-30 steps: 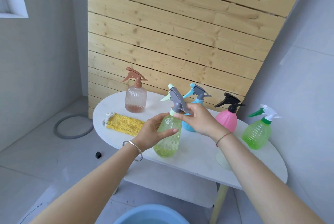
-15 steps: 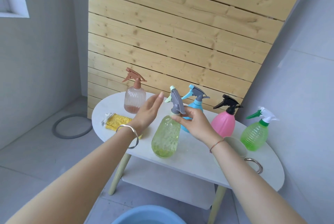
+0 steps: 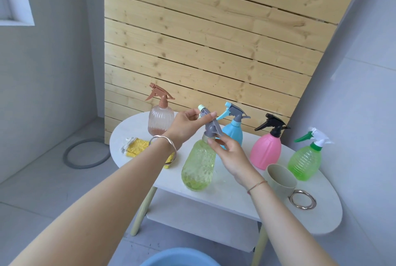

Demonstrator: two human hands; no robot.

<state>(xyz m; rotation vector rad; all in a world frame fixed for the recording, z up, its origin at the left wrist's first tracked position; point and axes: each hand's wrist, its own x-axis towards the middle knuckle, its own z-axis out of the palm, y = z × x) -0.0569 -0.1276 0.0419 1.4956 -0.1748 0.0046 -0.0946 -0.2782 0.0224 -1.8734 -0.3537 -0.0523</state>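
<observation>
Basin: blue basin (image 3: 180,258), bottom edge of view, lower than the table.
Surface: white oval table (image 3: 235,199) on pale legs, white shelf (image 3: 203,218) beneath.
Task item: yellow-green bottle (image 3: 199,165), upright near the table's front edge.
Right hand (image 3: 231,154): fingertips pinch the collar of the grey spray head (image 3: 211,129).
Left hand (image 3: 186,125): pinches the spray head's top beside the nozzle.
Front right: beige cup (image 3: 280,176), metal ring (image 3: 302,199) just beside it.
Left: yellow cloth (image 3: 137,147).
Back row: brown bottle (image 3: 160,120), blue bottle (image 3: 233,135), pink bottle (image 3: 266,152), green bottle (image 3: 305,161).
Room: wooden slat panel (image 3: 214,40) behind; grey hose ring (image 3: 85,154) on the tiled floor.
</observation>
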